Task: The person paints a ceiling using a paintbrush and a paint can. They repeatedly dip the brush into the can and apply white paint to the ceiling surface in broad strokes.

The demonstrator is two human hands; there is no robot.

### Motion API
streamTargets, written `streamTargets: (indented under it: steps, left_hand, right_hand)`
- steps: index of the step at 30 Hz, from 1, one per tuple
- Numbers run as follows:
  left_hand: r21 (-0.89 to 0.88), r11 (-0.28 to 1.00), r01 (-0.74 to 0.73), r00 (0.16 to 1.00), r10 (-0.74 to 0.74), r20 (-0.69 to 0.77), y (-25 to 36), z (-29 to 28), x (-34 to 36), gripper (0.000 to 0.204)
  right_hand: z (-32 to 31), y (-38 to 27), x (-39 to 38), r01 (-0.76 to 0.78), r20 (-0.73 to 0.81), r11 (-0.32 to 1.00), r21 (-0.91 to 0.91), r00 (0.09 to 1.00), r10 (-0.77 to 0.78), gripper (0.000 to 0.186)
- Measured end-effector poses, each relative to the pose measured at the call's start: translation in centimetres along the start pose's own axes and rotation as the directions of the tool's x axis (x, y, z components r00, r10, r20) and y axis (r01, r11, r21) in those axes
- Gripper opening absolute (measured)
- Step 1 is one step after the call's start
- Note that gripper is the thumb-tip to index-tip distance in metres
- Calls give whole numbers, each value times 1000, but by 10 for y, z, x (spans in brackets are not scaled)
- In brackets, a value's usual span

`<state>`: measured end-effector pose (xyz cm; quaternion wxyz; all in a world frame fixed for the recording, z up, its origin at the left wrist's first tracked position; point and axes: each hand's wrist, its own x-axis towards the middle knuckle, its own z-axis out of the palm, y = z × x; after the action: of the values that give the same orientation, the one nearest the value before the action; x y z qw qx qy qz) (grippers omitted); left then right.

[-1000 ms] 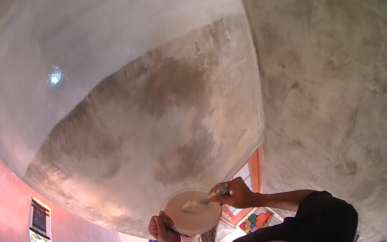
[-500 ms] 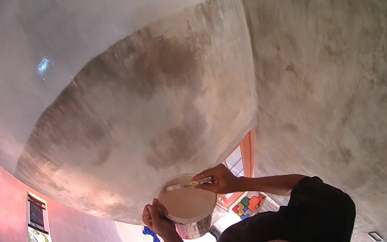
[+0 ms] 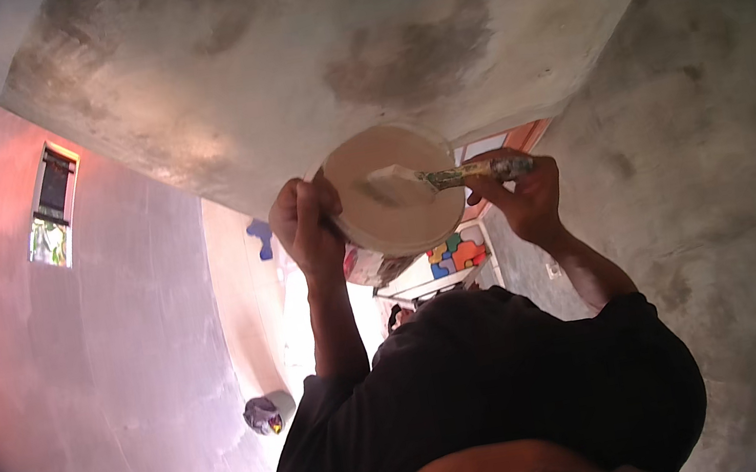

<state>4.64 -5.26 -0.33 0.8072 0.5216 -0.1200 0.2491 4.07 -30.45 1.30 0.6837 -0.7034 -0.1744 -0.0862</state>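
Walls (image 3: pixel 291 62), two hands (image 3: pixel 309 225) (image 3: pixel 530 197), one bucket (image 3: pixel 383 267), one brush (image 3: pixel 446 179)

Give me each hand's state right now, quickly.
Left hand: closed, holding the bucket at its rim.
Right hand: closed, holding the brush by its handle.

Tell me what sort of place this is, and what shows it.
Probably a building interior under renovation: there is a blotchy grey-brown plastered wall, a round, light-coloured bucket of pale beige liquid, and a flat, smeared-handled brush in the right hand.
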Motion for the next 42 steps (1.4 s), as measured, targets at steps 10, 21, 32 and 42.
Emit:
streamTargets:
  steps: [10, 21, 32, 42]
  left_hand:
    - [-29, 998, 52, 998, -52, 21, 3, -9, -1, 31]
    - [220, 975, 43, 995, -22, -97, 1, -3, -8, 36]
    - [-55, 998, 13, 1000, -14, -24, -14, -11, 9, 37]
    - [-96, 995, 13, 999, -10, 35, -18, 17, 12, 34]
  right_hand:
    - [24, 9, 15, -200, 102, 948, 247, 978, 180, 18]
    - [6, 30, 4, 537, 242, 555, -636, 821, -517, 39]
    - [12, 17, 14, -195, 124, 975, 108, 976, 181, 11]
    - [0, 40, 22, 123, -48, 991, -41, 991, -125, 22]
